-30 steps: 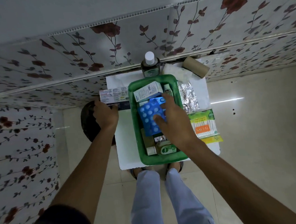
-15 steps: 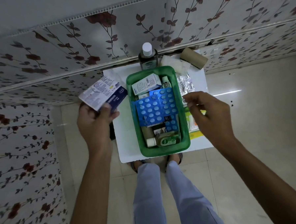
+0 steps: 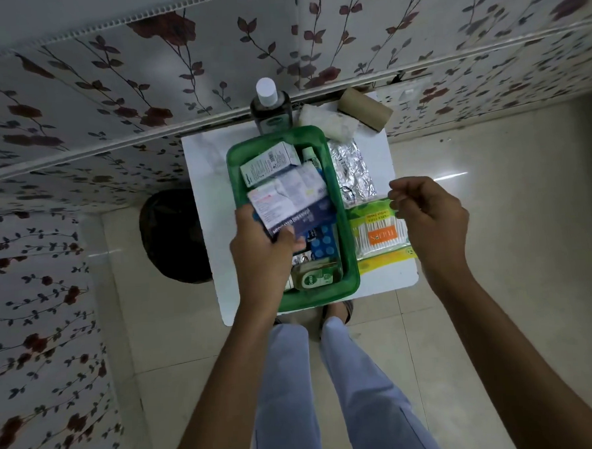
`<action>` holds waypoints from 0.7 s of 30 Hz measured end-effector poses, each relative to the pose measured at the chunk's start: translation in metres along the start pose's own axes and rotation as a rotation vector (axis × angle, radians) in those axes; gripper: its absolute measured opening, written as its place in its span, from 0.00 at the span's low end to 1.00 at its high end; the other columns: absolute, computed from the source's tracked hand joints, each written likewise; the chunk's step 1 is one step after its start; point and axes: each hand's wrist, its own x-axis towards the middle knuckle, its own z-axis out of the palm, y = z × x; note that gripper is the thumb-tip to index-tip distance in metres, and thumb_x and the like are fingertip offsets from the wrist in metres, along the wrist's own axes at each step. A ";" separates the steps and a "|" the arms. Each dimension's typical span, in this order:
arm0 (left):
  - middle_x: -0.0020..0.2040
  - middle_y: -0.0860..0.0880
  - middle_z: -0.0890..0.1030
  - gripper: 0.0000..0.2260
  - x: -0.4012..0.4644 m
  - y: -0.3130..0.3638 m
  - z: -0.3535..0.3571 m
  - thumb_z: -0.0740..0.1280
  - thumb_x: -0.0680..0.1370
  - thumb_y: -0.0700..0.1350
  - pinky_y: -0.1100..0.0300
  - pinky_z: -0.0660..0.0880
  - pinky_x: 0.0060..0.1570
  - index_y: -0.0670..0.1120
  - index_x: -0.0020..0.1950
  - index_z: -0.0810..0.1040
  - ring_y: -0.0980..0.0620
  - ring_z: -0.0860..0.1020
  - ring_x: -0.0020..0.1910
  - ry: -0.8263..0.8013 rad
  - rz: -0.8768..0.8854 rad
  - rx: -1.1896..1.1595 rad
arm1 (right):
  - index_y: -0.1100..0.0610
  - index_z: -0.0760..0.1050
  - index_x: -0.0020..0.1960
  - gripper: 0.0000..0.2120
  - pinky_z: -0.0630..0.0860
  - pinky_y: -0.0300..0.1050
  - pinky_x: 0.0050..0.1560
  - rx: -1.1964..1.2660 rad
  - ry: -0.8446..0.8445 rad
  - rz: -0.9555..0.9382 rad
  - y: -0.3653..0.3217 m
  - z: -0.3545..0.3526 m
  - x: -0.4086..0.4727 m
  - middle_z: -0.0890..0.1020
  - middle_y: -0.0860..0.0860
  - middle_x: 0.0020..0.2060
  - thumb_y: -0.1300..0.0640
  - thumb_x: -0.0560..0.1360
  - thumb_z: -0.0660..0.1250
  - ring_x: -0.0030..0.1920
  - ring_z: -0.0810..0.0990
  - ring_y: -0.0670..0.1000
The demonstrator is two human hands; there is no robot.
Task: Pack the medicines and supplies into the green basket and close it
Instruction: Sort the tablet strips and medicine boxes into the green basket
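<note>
**Medicine box held over the green basket**

A white bench (image 3: 203,181) stands against a wall papered with dark red flowers, on a pale tiled floor. On the bench sits the green basket (image 3: 349,256), open, taking up the middle of the top.

The left hand (image 3: 263,257) reaches over the near left rim of the basket, its grip clenched on a white and dark blue medicine box (image 3: 293,200), thumb on the blue face. The box is tilted and lies across the middle of the basket, above what is already packed. The right hand (image 3: 431,217) hangs above the right part of the bench, holding nothing, fingers loosely curled, over the edge of a pack of cotton buds (image 3: 379,235) that lies flat just beside the basket's right wall.

Inside the basket, a white and teal carton (image 3: 269,162) rests at the far end with a small tube (image 3: 310,155) beside it. A blue blister pack (image 3: 324,243) shows under the held box, and a small Dettol bottle (image 3: 313,278) lies on its side at the near end.

Behind the basket stands a dark bottle with a white cap (image 3: 269,105). To its right lie a wad of white gauze (image 3: 330,123) and a cardboard tube (image 3: 364,109). A foil strip (image 3: 351,170) lies between the gauze and the cotton buds.
</note>
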 end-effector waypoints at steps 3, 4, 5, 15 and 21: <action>0.50 0.44 0.80 0.21 0.014 -0.003 0.006 0.61 0.76 0.33 0.68 0.76 0.28 0.46 0.67 0.62 0.56 0.80 0.25 -0.036 -0.037 0.173 | 0.54 0.79 0.50 0.10 0.79 0.51 0.51 0.004 -0.020 0.011 0.007 0.000 0.003 0.82 0.49 0.40 0.63 0.74 0.62 0.41 0.80 0.47; 0.49 0.44 0.79 0.23 0.018 -0.003 0.008 0.60 0.76 0.33 0.69 0.76 0.28 0.46 0.69 0.61 0.55 0.80 0.25 -0.032 -0.037 0.208 | 0.54 0.79 0.50 0.10 0.79 0.50 0.50 -0.002 -0.024 0.013 0.010 0.000 0.005 0.82 0.50 0.40 0.63 0.74 0.62 0.41 0.80 0.48; 0.50 0.44 0.79 0.24 0.021 -0.003 0.009 0.59 0.76 0.32 0.67 0.78 0.30 0.46 0.70 0.60 0.53 0.81 0.28 -0.033 -0.038 0.235 | 0.54 0.79 0.50 0.10 0.79 0.49 0.49 -0.009 -0.025 0.017 0.013 0.000 0.006 0.83 0.50 0.41 0.63 0.74 0.62 0.40 0.80 0.48; 0.69 0.37 0.64 0.28 0.022 0.002 0.014 0.59 0.78 0.46 0.55 0.66 0.44 0.37 0.73 0.53 0.38 0.74 0.55 -0.100 0.107 0.920 | 0.60 0.65 0.68 0.29 0.66 0.51 0.60 -0.566 -0.198 0.016 0.051 0.008 0.022 0.74 0.62 0.61 0.56 0.70 0.71 0.60 0.70 0.63; 0.66 0.38 0.70 0.21 0.015 0.010 0.007 0.58 0.78 0.46 0.47 0.71 0.51 0.41 0.70 0.64 0.36 0.75 0.55 -0.021 0.263 0.909 | 0.65 0.65 0.65 0.36 0.63 0.51 0.56 -0.631 -0.185 0.093 0.058 0.019 0.020 0.74 0.65 0.58 0.50 0.65 0.75 0.58 0.70 0.64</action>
